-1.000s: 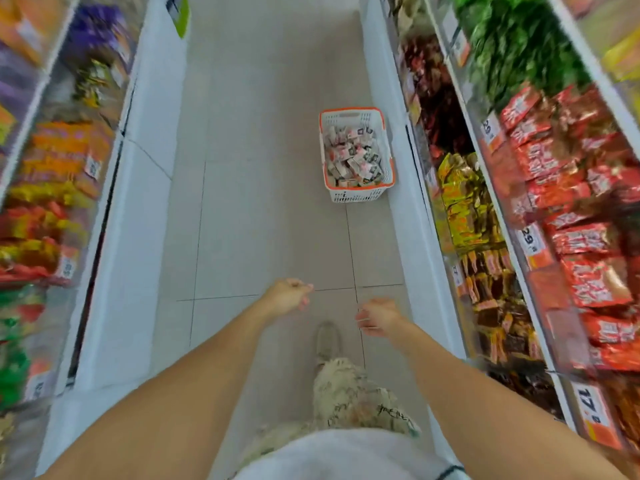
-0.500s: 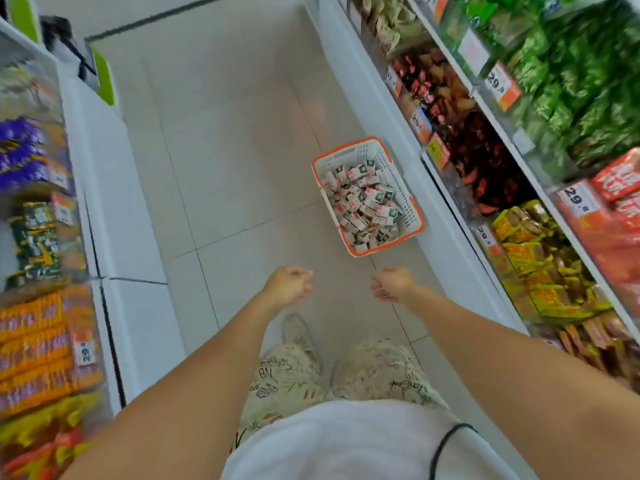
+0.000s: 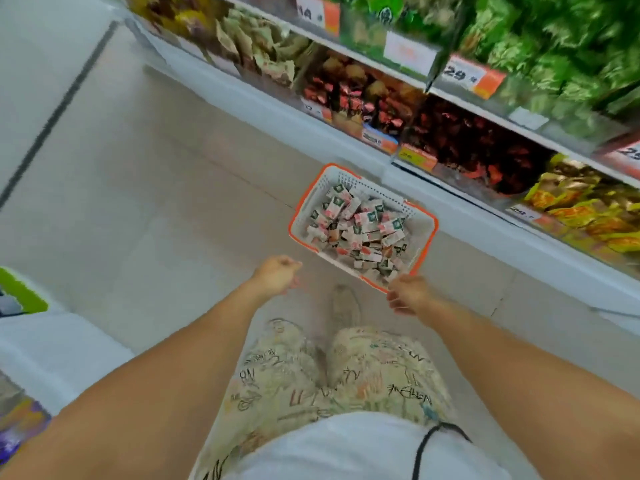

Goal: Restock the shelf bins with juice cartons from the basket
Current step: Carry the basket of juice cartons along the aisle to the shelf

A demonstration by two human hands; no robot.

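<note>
Cartons fill the basket on the floor by the shelf, so I judge restocking barely begun, my left hand and right hand loosely curled, holding nothing, just short of its rim.

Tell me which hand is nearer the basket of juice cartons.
Right. The right hand is at the basket's near orange rim, seemingly touching it; the left hand hangs beside it to the left, apart.
</note>
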